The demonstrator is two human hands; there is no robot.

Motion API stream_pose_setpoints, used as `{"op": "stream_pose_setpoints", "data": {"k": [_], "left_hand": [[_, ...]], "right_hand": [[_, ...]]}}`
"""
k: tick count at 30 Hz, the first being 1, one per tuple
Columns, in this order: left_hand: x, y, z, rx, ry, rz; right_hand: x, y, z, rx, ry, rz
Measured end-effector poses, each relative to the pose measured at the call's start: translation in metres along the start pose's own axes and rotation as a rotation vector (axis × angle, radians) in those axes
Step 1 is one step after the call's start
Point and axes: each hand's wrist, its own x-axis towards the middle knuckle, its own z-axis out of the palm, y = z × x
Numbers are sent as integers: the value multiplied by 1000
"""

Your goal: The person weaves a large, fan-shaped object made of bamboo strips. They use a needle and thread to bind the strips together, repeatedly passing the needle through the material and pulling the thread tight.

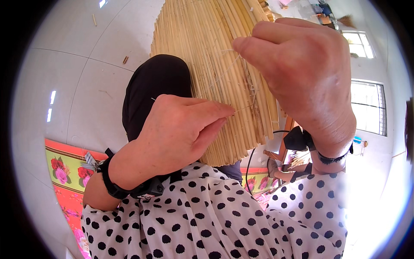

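Note:
A mat of pale yellow reed stalks, laid side by side, rests over my lap and stretches away from me. Over its lower part, my left hand is closed in a pinch on a thin white thread close to the stalks. A slim pale tip sticks out behind its knuckles; I cannot tell what it belongs to. Above the mat's right edge, my right hand is closed, with thread running from its fingertips down across the stalks. What lies inside its curled fingers is hidden. Both wrists wear dark straps with small black devices.
My black-clad knee stands left of the mat. A floral cloth lies on the tiled floor at lower left. A black cable hangs right of the mat. Beyond it show another person's foot and wooden legs.

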Motion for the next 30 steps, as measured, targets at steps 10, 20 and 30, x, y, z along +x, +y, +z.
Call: {"op": "stream_pose_setpoints", "data": {"k": [10, 20, 30], "left_hand": [[2, 0, -2, 8, -16, 4], [15, 12, -18, 123, -158, -37], [32, 23, -20, 157, -156, -34]], "right_hand": [[6, 2, -5, 78, -1, -28], [11, 3, -6, 149, -125, -1], [-3, 30, -21, 714, 179, -32]]}}
